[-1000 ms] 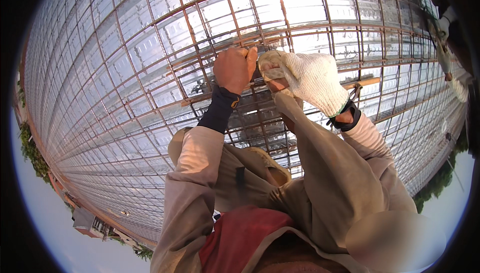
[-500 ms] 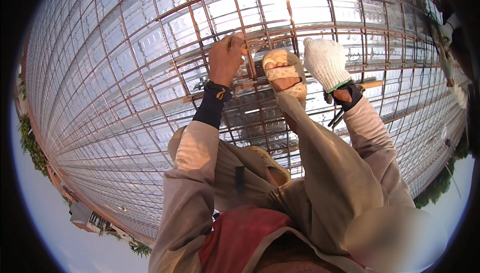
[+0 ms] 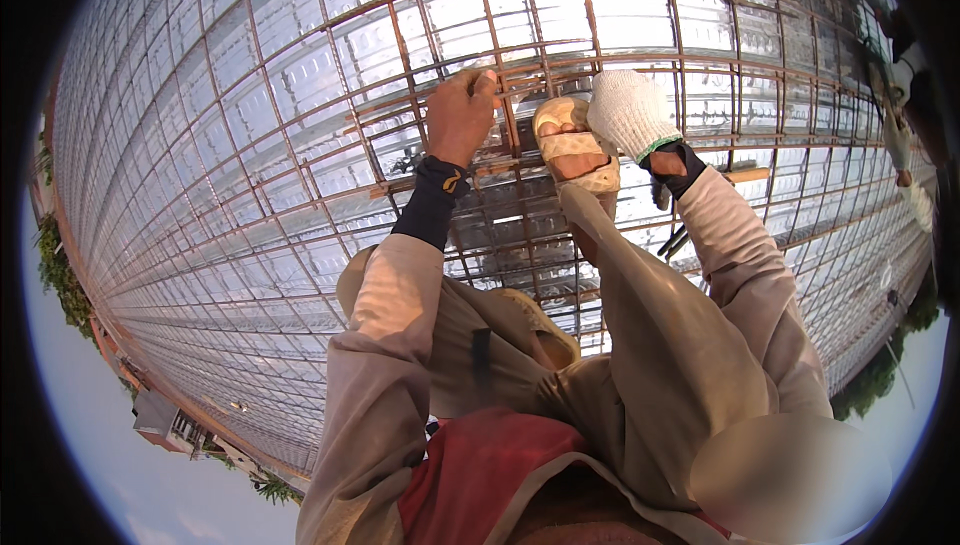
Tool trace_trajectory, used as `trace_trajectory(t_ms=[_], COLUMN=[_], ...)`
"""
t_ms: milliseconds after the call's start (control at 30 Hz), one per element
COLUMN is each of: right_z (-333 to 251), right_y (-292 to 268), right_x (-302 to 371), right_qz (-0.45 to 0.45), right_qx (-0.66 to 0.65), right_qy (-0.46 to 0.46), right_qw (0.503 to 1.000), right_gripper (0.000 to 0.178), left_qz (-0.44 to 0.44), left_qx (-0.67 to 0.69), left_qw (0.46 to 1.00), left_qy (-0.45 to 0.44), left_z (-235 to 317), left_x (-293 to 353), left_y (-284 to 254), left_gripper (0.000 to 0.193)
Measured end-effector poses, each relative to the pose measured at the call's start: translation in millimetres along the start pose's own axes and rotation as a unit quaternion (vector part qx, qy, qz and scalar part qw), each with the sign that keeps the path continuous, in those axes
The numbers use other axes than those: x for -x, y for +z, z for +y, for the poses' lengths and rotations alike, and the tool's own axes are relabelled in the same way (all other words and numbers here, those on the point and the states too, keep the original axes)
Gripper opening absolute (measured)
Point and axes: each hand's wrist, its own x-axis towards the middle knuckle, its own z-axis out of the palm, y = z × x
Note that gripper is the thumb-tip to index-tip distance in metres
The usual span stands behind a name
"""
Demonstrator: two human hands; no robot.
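Note:
My left hand (image 3: 462, 117), bare with a black wristband, is closed at the reinforcing bar mesh (image 3: 385, 78), thumb and fingertips drawn together beside a crossing of bars. Whatever it pinches is too small to make out. My right hand (image 3: 632, 113) wears a white knitted glove (image 3: 640, 120). It is curled closed just right of my sandalled front foot (image 3: 574, 145), its fingers turned away and what they hold hidden. Rusty bars (image 3: 515, 110) cross between the two hands. Below the right wrist, a dark, slim object (image 3: 674, 241) shows beside my knee.
The bar mesh spreads all around over shiny, ribbed metal sheets (image 3: 300, 75). A short wooden piece (image 3: 747, 175) lies right of my right wrist. Another person (image 3: 905, 95) is at the far right edge. My other sandal (image 3: 545, 330) rests on the mesh below.
My right hand has moved left, closer to the front foot and the left hand. The left hand has shifted slightly right with the view, still closed.

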Motion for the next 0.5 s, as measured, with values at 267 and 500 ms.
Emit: trace_trajectory(t_ms=[267, 500], right_z=[-16.3, -16.2], right_y=[-6.3, 0.3], right_x=[36.2, 46.4], right_qz=[0.134, 0.182], right_qx=[-0.050, -0.163], right_qy=[0.019, -0.028], right_qw=[0.989, 0.969], right_gripper=[0.033, 0.030], left_qz=[0.030, 0.066], left_qx=[-0.046, -0.107], left_qw=[0.998, 0.985], left_qy=[0.017, 0.119], left_z=[-22.3, -42.8], left_x=[-5.4, -10.7], left_y=[15.5, 31.4], left_gripper=[0.036, 0.030])
